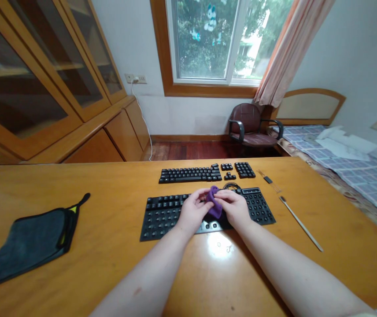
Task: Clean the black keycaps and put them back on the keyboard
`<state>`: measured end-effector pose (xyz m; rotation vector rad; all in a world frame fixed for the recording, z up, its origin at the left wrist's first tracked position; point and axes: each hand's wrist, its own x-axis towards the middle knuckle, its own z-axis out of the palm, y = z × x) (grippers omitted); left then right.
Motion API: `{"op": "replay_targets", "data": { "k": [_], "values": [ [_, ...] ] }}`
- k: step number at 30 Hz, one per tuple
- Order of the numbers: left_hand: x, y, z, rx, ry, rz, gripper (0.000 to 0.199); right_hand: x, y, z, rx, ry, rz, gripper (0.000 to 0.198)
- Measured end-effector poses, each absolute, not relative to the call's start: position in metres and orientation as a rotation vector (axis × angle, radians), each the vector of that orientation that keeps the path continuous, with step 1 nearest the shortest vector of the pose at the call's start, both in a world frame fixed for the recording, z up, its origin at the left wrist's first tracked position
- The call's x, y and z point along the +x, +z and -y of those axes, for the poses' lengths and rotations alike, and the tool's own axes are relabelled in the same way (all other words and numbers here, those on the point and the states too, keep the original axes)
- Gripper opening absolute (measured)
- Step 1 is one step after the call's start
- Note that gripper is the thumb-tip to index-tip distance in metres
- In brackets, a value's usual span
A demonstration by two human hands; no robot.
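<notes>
My left hand (193,209) and my right hand (233,204) meet above the middle of a black keyboard (162,222). Between them is a bunched purple cloth (215,209), pinched by the fingers of both. Most keycaps are off the keyboard's lower rows and number pad, while caps still sit along its upper left rows. Just behind it, the loose black keycaps (190,175) are laid out in keyboard order, with a separate number-pad block (245,170). Whether a keycap is inside the cloth is hidden.
To the right lie a thin brush (302,224) and a wire keycap puller (267,179). A folded dark grey cloth (33,242) rests at the left. Beyond the wooden desk (109,273) stand a chair (248,125), a bed (347,154) and a glass-door cabinet (76,105).
</notes>
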<state>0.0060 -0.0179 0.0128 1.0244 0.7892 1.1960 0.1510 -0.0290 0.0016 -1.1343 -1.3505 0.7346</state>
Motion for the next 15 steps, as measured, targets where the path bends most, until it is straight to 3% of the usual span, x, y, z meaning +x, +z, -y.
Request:
{"op": "replay_targets", "data": {
  "k": [4, 9, 15],
  "values": [
    [0.0035, 0.0141, 0.0191, 1.094, 1.131, -0.836, 0.034, 0.1515, 0.0015, 0.0288, -1.123, 0.780, 1.345, 0.007],
    [-0.0010, 0.0166, 0.0169, 1.168, 1.183, -0.945, 0.020, 0.1471, 0.0051, 0.0309, -1.113, 0.810, 1.303, 0.006],
    [-0.0008, 0.0165, 0.0163, 1.114, 1.176, -0.929, 0.019, 0.1457, 0.0045, 0.0341, -1.152, 0.653, 1.397, 0.005]
  ]
}}
